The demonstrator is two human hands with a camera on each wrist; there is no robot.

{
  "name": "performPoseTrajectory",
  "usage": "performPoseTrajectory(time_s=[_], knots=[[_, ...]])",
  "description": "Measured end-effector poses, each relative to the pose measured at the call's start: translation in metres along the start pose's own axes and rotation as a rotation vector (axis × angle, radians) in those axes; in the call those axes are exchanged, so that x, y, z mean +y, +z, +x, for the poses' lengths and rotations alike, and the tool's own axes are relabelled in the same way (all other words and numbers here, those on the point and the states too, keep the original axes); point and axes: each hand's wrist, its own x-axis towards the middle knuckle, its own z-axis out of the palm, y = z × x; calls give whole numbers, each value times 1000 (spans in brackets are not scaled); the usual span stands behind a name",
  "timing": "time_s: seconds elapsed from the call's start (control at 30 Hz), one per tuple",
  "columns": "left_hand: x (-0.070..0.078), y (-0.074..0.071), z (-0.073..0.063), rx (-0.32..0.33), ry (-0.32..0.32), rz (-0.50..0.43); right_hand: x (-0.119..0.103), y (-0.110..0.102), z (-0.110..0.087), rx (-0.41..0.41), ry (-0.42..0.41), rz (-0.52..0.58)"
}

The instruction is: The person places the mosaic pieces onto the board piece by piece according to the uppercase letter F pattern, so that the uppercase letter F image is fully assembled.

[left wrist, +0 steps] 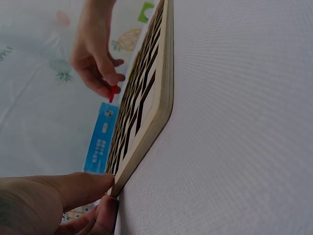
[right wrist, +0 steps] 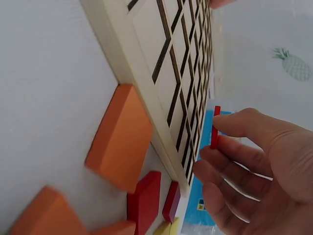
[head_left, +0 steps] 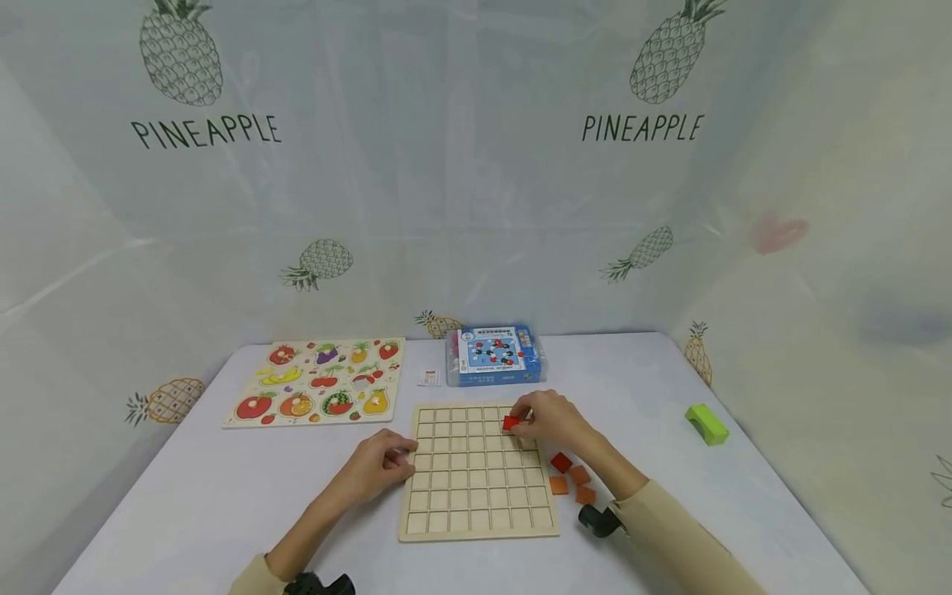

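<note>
Red tile [head_left: 509, 422], pinched in the right hand [head_left: 550, 417] above the far right of the gridded board [head_left: 459, 477], could land crooked if released off-centre, or if the left hand [head_left: 375, 467], fingers relaxed against the left edge, shifts the board.

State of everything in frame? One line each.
Grid board: flat, visible cells unfilled
Left hand: touching grid board's left edge
Held red tile: above grid board
Right hand: pinching that tile
Loose tiles: lying beside grid board
Fruit puzzle: lying flat
Blue box: looks closed
Green block: lying loose
</note>
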Motion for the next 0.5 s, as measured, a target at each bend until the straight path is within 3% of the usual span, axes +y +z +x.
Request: performPoseTrajectory(time_s=[0.5], knots=[[1,-1,-1,-7,-26,-28,-5,12,17,-30,-71,-26]])
